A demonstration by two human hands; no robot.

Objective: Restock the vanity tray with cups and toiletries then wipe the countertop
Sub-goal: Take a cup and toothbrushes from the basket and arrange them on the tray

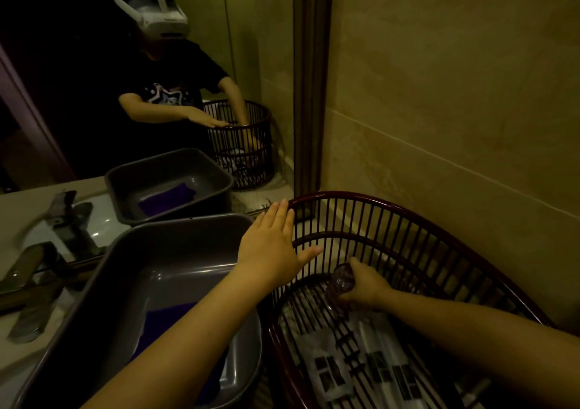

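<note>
A dark red slatted basket stands on the counter at the right, against the wall. My right hand reaches down inside it and grips a clear glass cup, tilted on its side. White wrapped toiletry packets with dark labels lie on the basket's bottom. My left hand lies flat, fingers spread, on the basket's left rim. Left of the basket sits a grey plastic tray holding a purple cloth.
A mirror on the far wall reflects the person, basket and tray. A metal faucet and white sink lie at the left. The tiled wall closes in the right side.
</note>
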